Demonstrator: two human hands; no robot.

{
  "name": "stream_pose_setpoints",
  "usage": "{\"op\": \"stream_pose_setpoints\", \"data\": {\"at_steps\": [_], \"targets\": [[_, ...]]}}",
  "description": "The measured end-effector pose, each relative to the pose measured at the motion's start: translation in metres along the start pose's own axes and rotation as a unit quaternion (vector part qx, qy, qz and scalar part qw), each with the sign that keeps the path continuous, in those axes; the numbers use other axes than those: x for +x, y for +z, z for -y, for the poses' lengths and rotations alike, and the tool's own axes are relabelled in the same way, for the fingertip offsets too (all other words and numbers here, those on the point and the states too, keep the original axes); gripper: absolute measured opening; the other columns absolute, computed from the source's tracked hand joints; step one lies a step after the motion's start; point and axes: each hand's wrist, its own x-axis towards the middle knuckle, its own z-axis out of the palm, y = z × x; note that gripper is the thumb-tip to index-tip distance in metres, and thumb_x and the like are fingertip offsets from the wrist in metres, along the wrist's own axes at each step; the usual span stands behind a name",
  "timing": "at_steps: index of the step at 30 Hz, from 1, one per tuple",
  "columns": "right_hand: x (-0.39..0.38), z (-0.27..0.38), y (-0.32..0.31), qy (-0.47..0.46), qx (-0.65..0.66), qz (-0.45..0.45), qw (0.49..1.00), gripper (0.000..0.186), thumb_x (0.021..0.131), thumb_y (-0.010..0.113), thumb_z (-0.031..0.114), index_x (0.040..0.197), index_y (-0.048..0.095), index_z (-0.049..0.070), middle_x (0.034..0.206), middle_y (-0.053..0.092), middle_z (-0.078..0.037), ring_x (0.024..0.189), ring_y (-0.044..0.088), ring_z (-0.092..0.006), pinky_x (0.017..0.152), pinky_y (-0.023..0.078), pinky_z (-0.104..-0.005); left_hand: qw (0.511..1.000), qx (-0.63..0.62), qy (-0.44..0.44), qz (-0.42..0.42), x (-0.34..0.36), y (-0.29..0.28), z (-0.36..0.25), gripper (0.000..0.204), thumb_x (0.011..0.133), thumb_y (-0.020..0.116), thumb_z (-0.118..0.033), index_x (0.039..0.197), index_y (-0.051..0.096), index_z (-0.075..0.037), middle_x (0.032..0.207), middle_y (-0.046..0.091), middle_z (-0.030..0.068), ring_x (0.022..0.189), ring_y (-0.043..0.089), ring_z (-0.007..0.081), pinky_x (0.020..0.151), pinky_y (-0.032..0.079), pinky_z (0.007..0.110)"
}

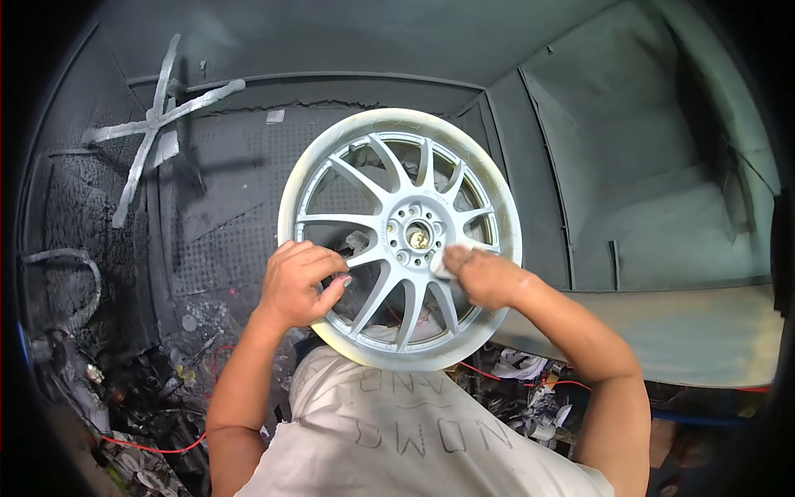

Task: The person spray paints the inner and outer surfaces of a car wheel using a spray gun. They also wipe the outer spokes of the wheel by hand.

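Note:
A light grey multi-spoke car wheel rim [377, 221] stands face-up before me, with pale yellowish patches along its outer lip. My left hand [300, 283] grips the lip at the lower left, its fingers curled over the edge toward a spoke. Near the hub, my right hand [483, 277] presses a small white pad or folded cloth [440, 267] against the lower right spokes. Its fingers are closed round the pad and partly cover it. What supports the rim from below is hidden.
A grey-coated cross-shaped stand [153, 124] is at the left. Dark panels enclose the far side. At the right lies a pale board [662, 331]. Scraps and debris [157, 389] litter the floor at lower left, crossed by a red hose or cable [157, 450].

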Motion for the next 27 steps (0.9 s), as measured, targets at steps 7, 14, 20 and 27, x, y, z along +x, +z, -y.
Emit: {"op": "stream_pose_setpoints", "data": {"at_steps": [7, 14, 20, 27], "targets": [[0.002, 0.016, 0.0, 0.049, -0.014, -0.003, 0.999, 0.056, 0.087, 0.051, 0.009, 0.137, 0.048, -0.014, 0.146, 0.048, -0.032, 0.136, 0.05, -0.0381, 0.112, 0.042, -0.0399, 1.0, -0.009, -0.005, -0.004, 0.001, -0.001, 0.004, 0.014, 0.071, 0.076, -0.016, 0.083, 0.071, -0.012, 0.084, 0.07, -0.0001, 0.071, 0.06, 0.0218, 0.065, 0.042, 0.035], [0.005, 0.033, 0.003, 0.076, -0.064, 0.0, 0.995, 0.058, 0.089, 0.05, 0.011, 0.139, 0.045, -0.017, 0.147, 0.048, -0.032, 0.139, 0.047, -0.0385, 0.116, 0.036, -0.0476, 1.0, -0.01, -0.008, -0.002, 0.0, -0.001, 0.004, 0.012, 0.071, 0.076, -0.016, 0.081, 0.071, -0.012, 0.082, 0.069, 0.0003, 0.071, 0.061, 0.022, 0.066, 0.042, 0.035], [0.009, 0.054, -0.02, 0.119, -0.032, 0.085, 0.989, 0.055, 0.09, 0.051, 0.014, 0.135, 0.05, -0.016, 0.144, 0.051, -0.032, 0.139, 0.047, -0.0403, 0.118, 0.033, -0.0458, 0.999, -0.011, -0.022, 0.028, 0.0, -0.006, 0.007, 0.013, 0.071, 0.075, -0.012, 0.083, 0.072, -0.01, 0.086, 0.073, 0.0042, 0.073, 0.063, 0.0238, 0.069, 0.043, 0.035], [0.006, 0.048, -0.015, 0.093, -0.044, 0.093, 0.99, 0.054, 0.093, 0.046, 0.012, 0.14, 0.047, -0.015, 0.147, 0.048, -0.033, 0.141, 0.046, -0.0381, 0.12, 0.031, -0.0485, 0.999, -0.042, -0.022, -0.006, -0.001, -0.006, 0.009, 0.011, 0.071, 0.074, -0.011, 0.082, 0.071, -0.01, 0.086, 0.073, 0.004, 0.073, 0.063, 0.0238, 0.07, 0.043, 0.036]]}}
